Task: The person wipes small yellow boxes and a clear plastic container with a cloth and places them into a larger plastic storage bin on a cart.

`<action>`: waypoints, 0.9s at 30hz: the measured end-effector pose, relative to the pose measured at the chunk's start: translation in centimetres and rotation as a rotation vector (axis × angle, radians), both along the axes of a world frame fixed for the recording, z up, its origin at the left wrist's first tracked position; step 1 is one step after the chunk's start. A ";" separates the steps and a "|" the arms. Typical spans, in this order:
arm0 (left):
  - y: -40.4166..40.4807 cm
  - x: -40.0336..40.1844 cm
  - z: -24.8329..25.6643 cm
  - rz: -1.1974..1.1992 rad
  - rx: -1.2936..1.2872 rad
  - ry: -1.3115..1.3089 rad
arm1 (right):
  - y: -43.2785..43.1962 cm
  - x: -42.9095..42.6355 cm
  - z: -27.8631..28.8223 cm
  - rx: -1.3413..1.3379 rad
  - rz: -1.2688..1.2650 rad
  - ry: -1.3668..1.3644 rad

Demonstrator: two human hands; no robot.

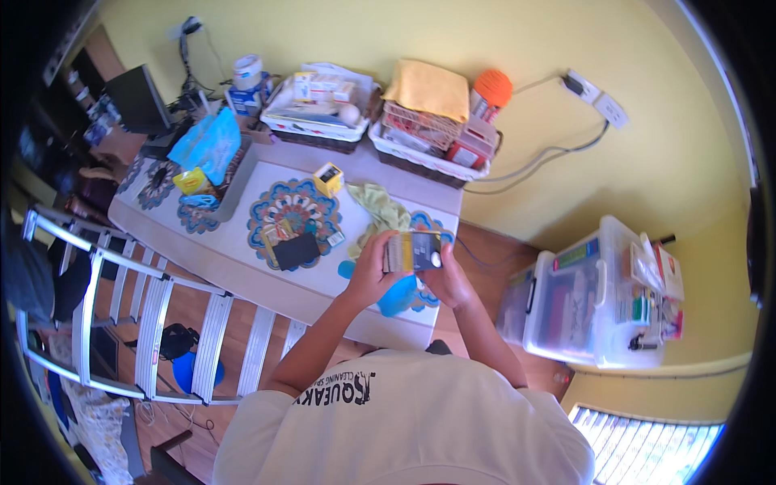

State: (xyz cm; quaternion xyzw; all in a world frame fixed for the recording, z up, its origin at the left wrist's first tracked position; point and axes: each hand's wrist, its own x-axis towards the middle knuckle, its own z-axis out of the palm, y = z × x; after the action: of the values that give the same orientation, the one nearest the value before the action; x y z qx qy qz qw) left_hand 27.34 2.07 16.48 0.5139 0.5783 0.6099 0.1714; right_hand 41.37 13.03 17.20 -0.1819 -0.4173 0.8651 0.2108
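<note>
Both of my hands hold a thick stack of cards (pixel 413 251) above the near right part of the table (pixel 242 248). My left hand (pixel 368 273) grips the stack's left end, and my right hand (pixel 451 279) is around its right end and underside. Beneath and behind the hands lie a crumpled green cloth (pixel 383 209) and a blue item (pixel 397 296), partly hidden. To the left, a dark flat rectangular item (pixel 296 251) and small packets lie on a round patterned placemat (pixel 294 206). A small yellow and black box (pixel 328 179) stands at that placemat's upper edge.
A grey bin (pixel 236 182) with packages stands at the left. Filled baskets (pixel 321 136) (pixel 424 167) line the wall. An aluminium ladder (pixel 151 327) lies alongside the table's near left side. Clear plastic storage boxes (pixel 567 303) stand at the right, with cables hanging nearby.
</note>
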 end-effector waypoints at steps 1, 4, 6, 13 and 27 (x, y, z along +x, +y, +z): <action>0.3 0.6 0.7 -0.043 -0.078 0.190 | 0.4 0.8 0.3 -0.099 0.188 0.053; 0.7 1.6 1.1 -0.089 -0.187 0.214 | 0.5 2.9 1.3 -0.128 0.118 0.001; 0.9 2.4 1.7 -0.164 -0.271 0.128 | 0.5 3.6 2.6 0.047 -0.096 -0.066; 3.8 7.8 1.2 -0.296 -0.199 -0.205 | 1.6 8.2 3.3 0.965 -0.286 -0.385; 10.9 21.2 0.5 -0.560 -0.301 -0.661 | 4.4 27.3 3.0 0.298 -0.108 -0.393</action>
State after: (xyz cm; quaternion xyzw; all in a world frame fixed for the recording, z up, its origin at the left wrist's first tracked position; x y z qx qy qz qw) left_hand 48.52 13.01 16.99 0.3978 0.4135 0.5806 0.5776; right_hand 68.71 17.46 20.20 -0.3356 -0.5630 0.7295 0.1958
